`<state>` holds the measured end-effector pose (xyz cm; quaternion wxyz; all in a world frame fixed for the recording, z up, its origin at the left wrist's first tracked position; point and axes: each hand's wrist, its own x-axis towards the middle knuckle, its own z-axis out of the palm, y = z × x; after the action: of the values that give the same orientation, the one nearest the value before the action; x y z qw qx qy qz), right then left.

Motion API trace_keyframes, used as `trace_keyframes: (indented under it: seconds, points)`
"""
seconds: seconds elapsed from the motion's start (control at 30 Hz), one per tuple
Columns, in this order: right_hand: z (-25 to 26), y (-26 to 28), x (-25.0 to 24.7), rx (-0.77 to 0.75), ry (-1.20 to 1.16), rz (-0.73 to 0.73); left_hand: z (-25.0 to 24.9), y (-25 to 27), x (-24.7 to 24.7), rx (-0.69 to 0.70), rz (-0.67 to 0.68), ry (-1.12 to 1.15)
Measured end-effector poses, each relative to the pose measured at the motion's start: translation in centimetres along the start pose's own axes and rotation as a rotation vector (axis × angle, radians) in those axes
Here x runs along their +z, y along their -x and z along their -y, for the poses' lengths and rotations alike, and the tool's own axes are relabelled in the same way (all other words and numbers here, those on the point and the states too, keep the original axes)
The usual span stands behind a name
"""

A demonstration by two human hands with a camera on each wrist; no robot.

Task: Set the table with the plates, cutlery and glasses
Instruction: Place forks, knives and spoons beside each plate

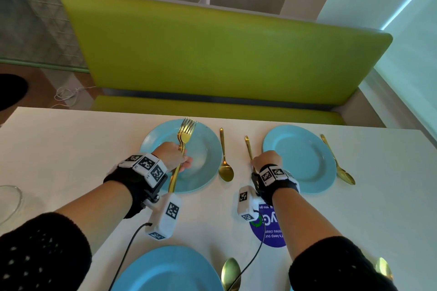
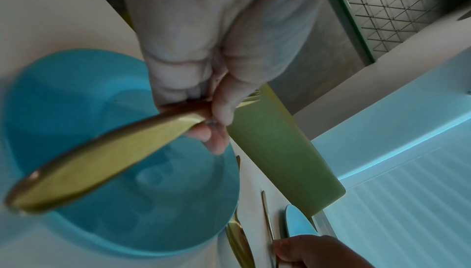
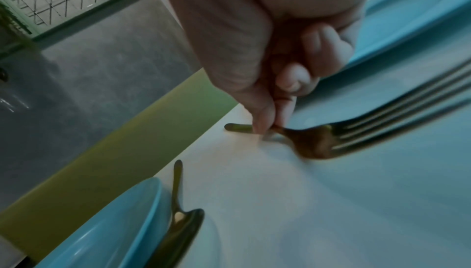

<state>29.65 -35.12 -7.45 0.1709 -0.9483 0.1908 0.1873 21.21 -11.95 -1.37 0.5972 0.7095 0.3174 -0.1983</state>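
Now laying a fork (image 3: 316, 141) on the surface (image 1: 71, 149) | right hand (image 1: 267, 160) pinching its handle | left hand (image 1: 173, 157) gripping spare forks (image 1: 184, 139) | next: letting go beside the far right plate (image 1: 300, 158)

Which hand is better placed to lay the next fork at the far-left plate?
Left, probably. The left hand holds the spare forks directly over the far-left plate. The right hand is busy pinching a fork down on the table beside the far-right plate.

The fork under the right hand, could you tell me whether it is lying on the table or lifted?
Lying on the table: the right hand pinches the fork, flat beside the plate.
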Motion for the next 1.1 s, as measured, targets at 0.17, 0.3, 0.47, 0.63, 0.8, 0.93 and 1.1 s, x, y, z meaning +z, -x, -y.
trace_keyframes:
  seconds: [0.17, 0.3, 0.47, 0.63, 0.8, 0.93, 1.1]
  points:
    - [0.3, -0.6, 0.2, 0.068, -0.181, -0.073, -0.2, -0.2, 0.2, -0.001, 0.005, 0.018]
    - [0.6, -0.7, -0.2, 0.117, -0.258, -0.094, -0.2, -0.4, 0.3, -0.010, 0.005, 0.019]
    - [0.4, -1.0, -0.8, 0.132, -0.283, -0.083, -0.3, -0.5, 0.3, -0.014, 0.004, 0.022]
    - [-0.3, -1.0, -1.0, 0.139, -0.271, -0.075, -0.3, -0.4, 0.4, -0.012, 0.001, 0.025]
    - [-0.7, -0.8, -1.2, 0.124, -0.283, -0.089, -0.1, -0.3, 0.6, -0.011, -0.005, 0.019]
    - [-0.7, 0.1, -1.6, 0.101, -0.276, -0.102, 0.2, 0.3, 0.7, -0.013, -0.005, 0.021]
    - [-0.2, 3.0, -2.8, -0.009, -0.277, -0.086, 0.2, 1.8, 0.9, -0.006, 0.025, 0.021]
